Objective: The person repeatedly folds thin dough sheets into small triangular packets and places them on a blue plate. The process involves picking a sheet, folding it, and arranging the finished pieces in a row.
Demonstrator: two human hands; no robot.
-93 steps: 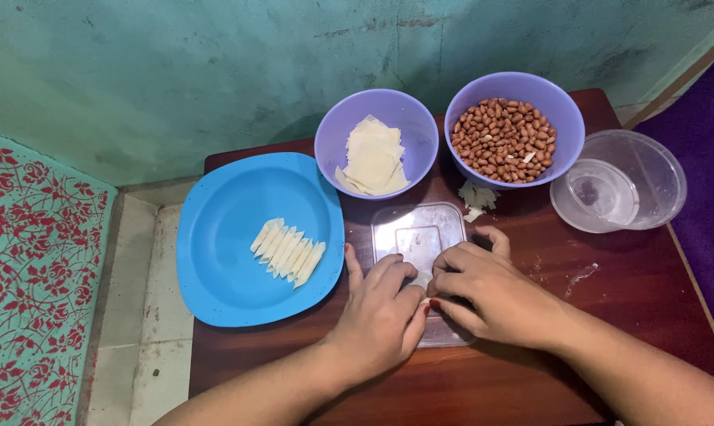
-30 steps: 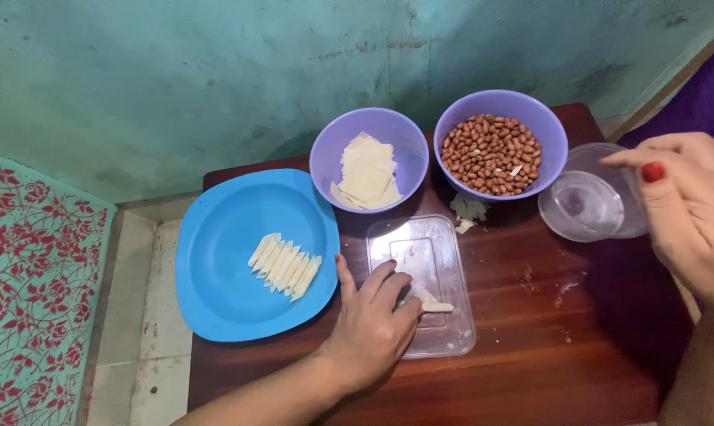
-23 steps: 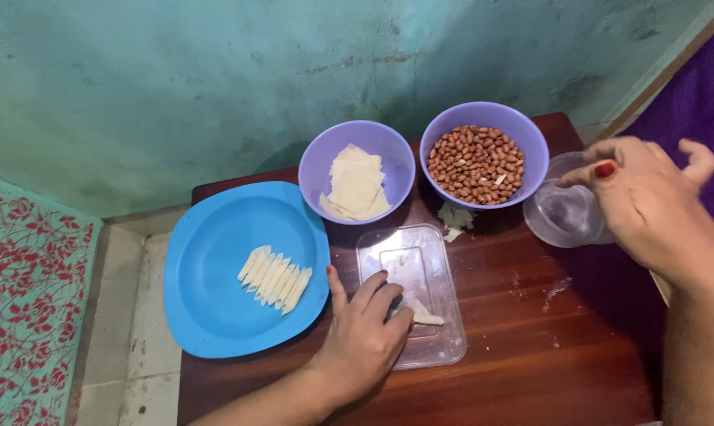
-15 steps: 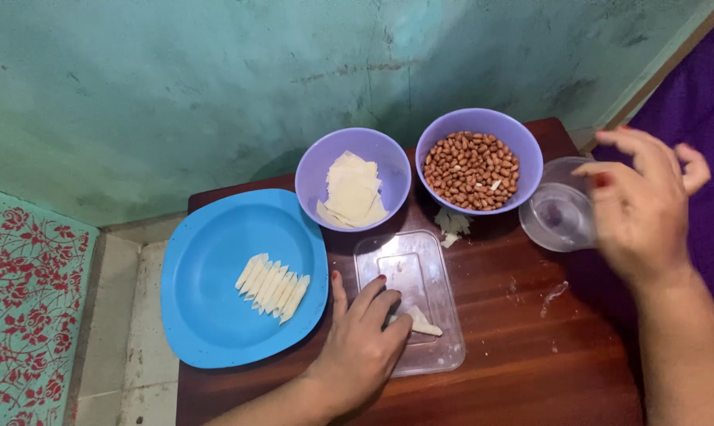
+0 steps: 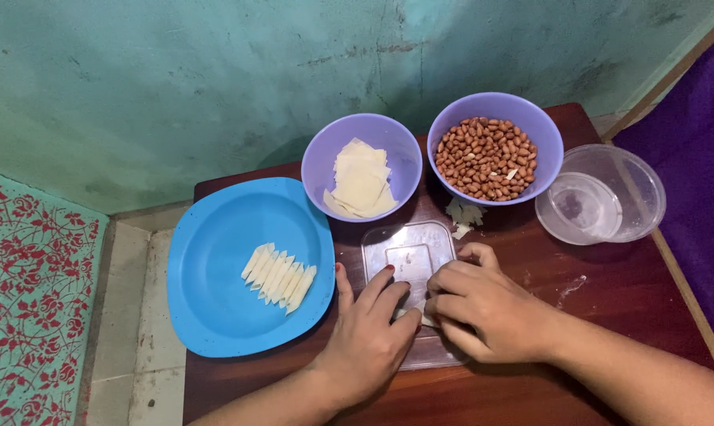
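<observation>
both hands rest on a clear plastic lid (image 5: 408, 252) lying flat on the brown tabletop (image 5: 609, 315); the left hand (image 5: 369, 339) and the right hand (image 5: 483, 308) meet over a small pale wrapper (image 5: 424, 313), fingers curled together and pinching it; at 12 o'clock from the lid a purple bowl (image 5: 362, 146) holds pale square wrappers; at 1 o'clock another purple bowl (image 5: 495, 118) holds peanuts; at 9 o'clock a blue plate (image 5: 223, 308) carries a row of rolled sticks (image 5: 280, 276); a clear tub (image 5: 601, 193) sits at 2 o'clock.
</observation>
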